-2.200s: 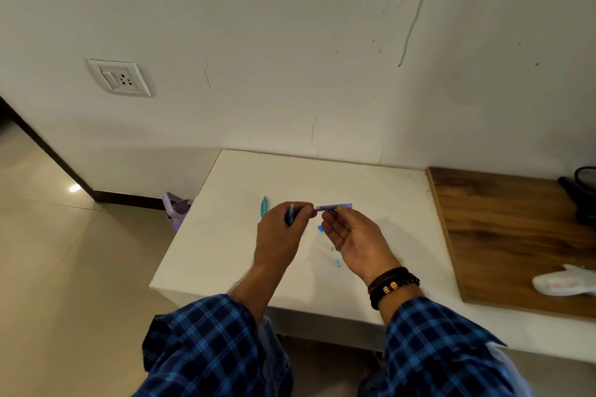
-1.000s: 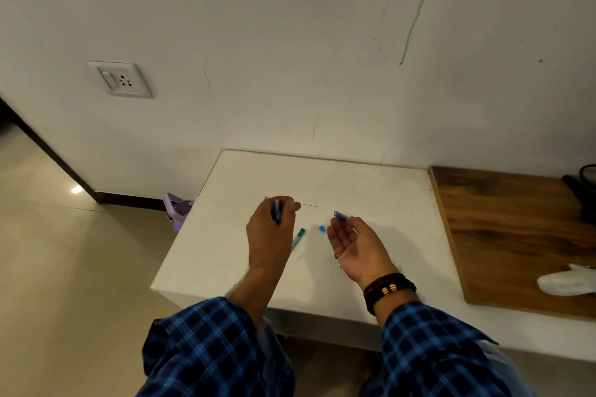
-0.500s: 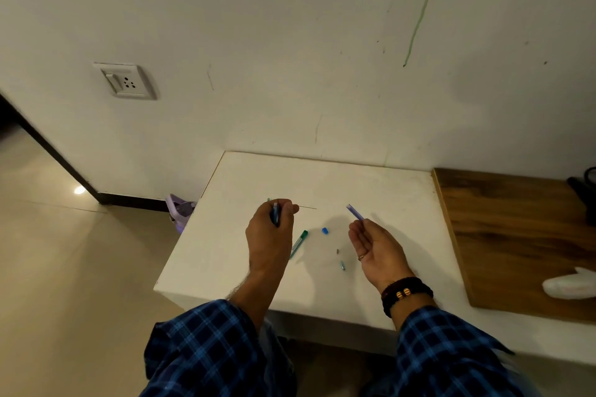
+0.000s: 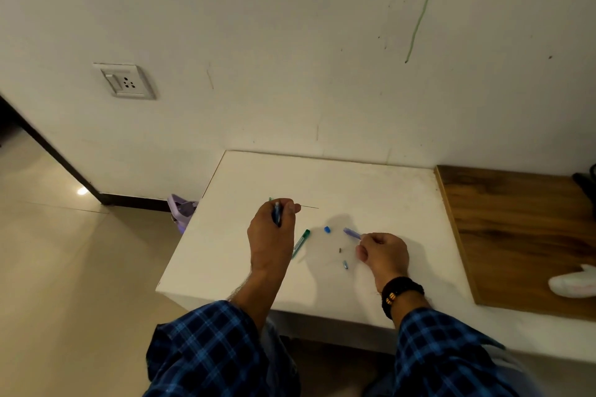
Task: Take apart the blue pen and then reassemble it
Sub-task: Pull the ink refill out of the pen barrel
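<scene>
On the white worktop [image 4: 380,190], near its middle, the blue pen was in pieces, split between both hands and the surface. The left grip [image 4: 272,235] was clenched round the blue pen body [image 4: 276,214]. A thin rod [image 4: 309,206] stuck out rightward from its fingertips, above the worktop. The right grip [image 4: 383,255] pinched a purple-blue tube [image 4: 351,232] by one end, free end pointing far-left. Whether the tube touched the worktop, cannot tell. Loose between the hands lay a blue cap [image 4: 327,229], a small dark bit [image 4: 340,250] and a pale blue tip [image 4: 345,264]. A green pen [image 4: 301,243] lay just right of the left wrist.

Risks, as judged:
- **Rod:** It looked very thin and was unsupported along its length. A sideways knock against the tube at re-insertion could bend it or make it miss the bore.
- **Dark bit and pale blue tip:** They sat just beside the right grip. A careless sweep of that hand would likely flick them toward the near edge and off.
- **Dark bit:** It was too small to identify, so easy to lose or leave out.
- **Blue cap:** It looked round and might roll.
- **Green pen:** It lay close by, so its parts could get mixed with the blue one's.
- **Left grip:** It seemingly carried body and rod together, so the body might slip while the rod was guided.
</scene>
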The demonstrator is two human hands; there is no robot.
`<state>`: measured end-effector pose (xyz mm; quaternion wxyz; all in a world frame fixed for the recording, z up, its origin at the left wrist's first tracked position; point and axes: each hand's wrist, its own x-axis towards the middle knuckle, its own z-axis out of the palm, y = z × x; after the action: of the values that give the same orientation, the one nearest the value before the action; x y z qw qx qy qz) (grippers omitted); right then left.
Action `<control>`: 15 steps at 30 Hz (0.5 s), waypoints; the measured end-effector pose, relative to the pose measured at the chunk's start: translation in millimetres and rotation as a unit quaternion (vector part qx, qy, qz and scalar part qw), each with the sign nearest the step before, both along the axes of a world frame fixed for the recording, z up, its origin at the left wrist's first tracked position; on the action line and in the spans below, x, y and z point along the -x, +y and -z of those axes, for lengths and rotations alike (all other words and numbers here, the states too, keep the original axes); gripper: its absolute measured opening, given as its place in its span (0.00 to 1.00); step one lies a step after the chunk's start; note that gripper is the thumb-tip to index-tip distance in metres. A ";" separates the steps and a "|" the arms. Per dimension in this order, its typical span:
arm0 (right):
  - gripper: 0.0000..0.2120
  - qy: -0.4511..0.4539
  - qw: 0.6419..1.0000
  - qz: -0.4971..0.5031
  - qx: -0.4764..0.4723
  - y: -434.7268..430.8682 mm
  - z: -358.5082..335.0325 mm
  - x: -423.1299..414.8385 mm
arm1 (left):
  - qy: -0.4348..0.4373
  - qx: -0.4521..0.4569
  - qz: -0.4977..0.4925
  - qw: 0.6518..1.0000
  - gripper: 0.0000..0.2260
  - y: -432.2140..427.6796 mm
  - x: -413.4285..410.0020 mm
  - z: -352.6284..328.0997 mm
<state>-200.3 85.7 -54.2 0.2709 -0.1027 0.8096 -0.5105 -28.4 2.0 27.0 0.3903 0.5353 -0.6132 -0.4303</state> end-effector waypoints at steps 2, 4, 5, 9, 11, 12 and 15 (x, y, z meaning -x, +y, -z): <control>0.10 0.084 0.995 -0.034 -0.040 1.2 -1.3 -1.7 | -0.001 0.002 0.001 1.000 0.05 0.4 -0.4 -1.0; 0.08 0.154 0.983 -0.058 -0.078 3.0 -2.5 -3.9 | -0.002 0.001 0.003 1.000 0.04 0.8 -0.6 -1.8; 0.08 0.189 0.974 -0.068 -0.105 4.1 -3.3 -5.5 | -0.002 0.000 0.003 1.000 0.04 1.0 -0.5 -2.2; 0.08 0.276 0.942 -0.092 -0.168 7.3 -3.4 -8.8 | -0.008 -0.003 0.003 1.000 0.04 1.1 -0.9 -1.3; 0.10 0.299 0.929 -0.108 -0.189 8.2 -1.4 -8.3 | -0.012 -0.002 0.004 1.000 0.05 0.9 -1.1 -0.5; 0.10 0.310 0.921 -0.120 -0.201 8.4 -0.2 -8.0 | -0.013 0.000 0.005 1.000 0.05 0.9 -1.2 0.0; 0.12 0.334 0.902 -0.144 -0.233 9.3 -0.2 -9.0 | -0.013 0.000 0.007 1.000 0.05 0.8 -0.9 0.7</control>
<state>-191.3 95.0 -54.0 0.0710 -0.3170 0.9247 -0.1985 -27.5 2.8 26.3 0.3794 0.5368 -0.6215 -0.4261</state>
